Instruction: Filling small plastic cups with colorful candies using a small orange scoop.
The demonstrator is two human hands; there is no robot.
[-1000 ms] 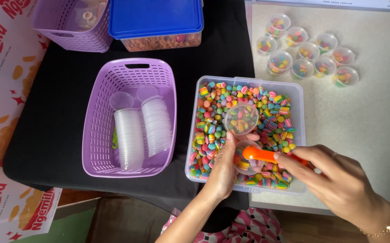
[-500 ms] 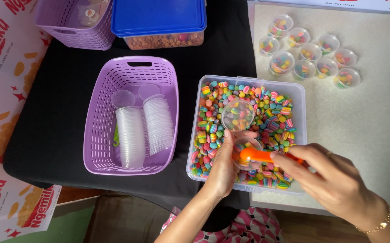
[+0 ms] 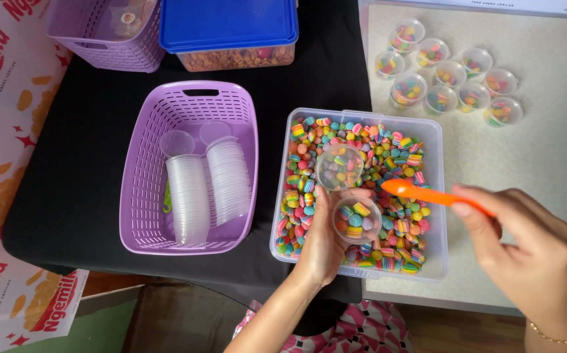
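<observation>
My left hand point(image 3: 323, 242) holds a small clear cup point(image 3: 357, 220) with a few colourful candies in it, over a clear tub point(image 3: 283, 196) full of striped multicolour candies. Its open lid point(image 3: 339, 167) stands up behind the cup. My right hand point(image 3: 532, 252) grips an orange plastic spoon point(image 3: 427, 195), whose bowl hovers just right of the cup above the candies. The spoon's bowl looks empty.
A purple basket point(image 3: 139, 189) with stacks of empty clear cups point(image 3: 208, 183) lies left of the tub on a black cloth. Several filled cups point(image 3: 450, 82) stand on the pale counter at upper right. A blue-lidded box point(image 3: 231, 29) and a second purple basket point(image 3: 100, 33) are at the back.
The orange spoon went from the candies to the cup's mouth, then drew back to the right. The cup now holds candies.
</observation>
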